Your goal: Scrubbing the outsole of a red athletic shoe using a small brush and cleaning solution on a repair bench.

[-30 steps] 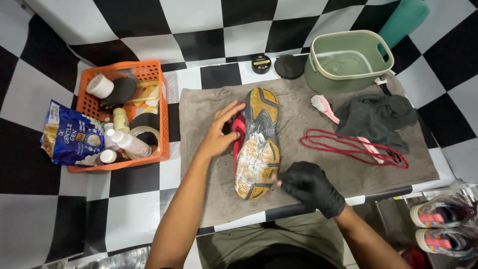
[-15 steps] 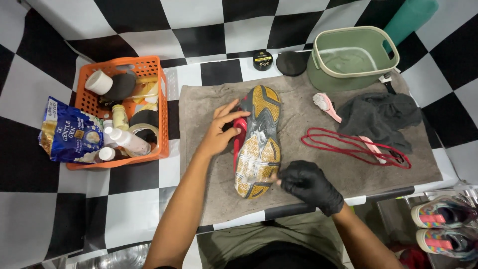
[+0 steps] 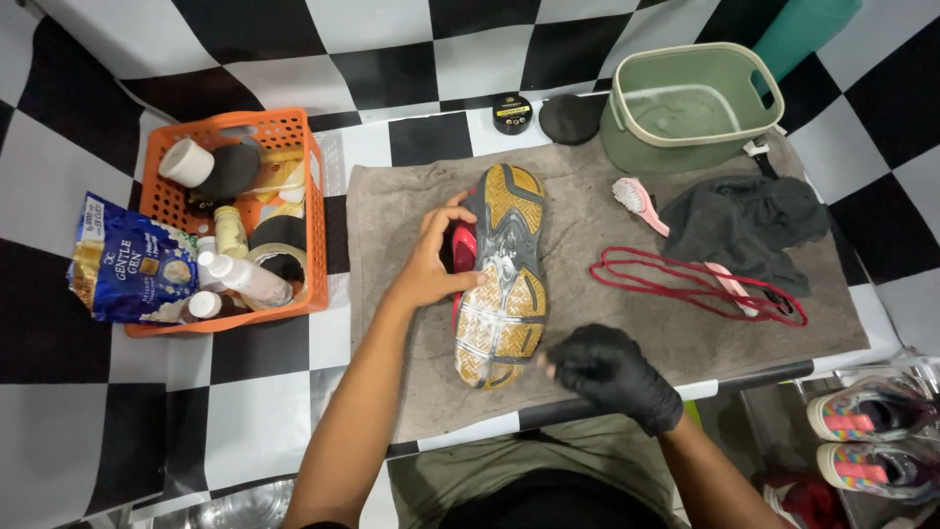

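left hand (image 3: 431, 266) grips shoe (image 3: 501, 274), sole up | gloved right hand (image 3: 607, 370) fingers curled, contents unclear, beside toe | on grey towel (image 3: 587, 235)

One shoe (image 3: 501, 279) lies sole-up on one grey towel (image 3: 587, 323). Also here: one orange basket (image 3: 311, 196), one green tub (image 3: 685, 103), one pink brush (image 3: 636, 201), one dark cloth (image 3: 744, 230), one round tin (image 3: 511, 113).
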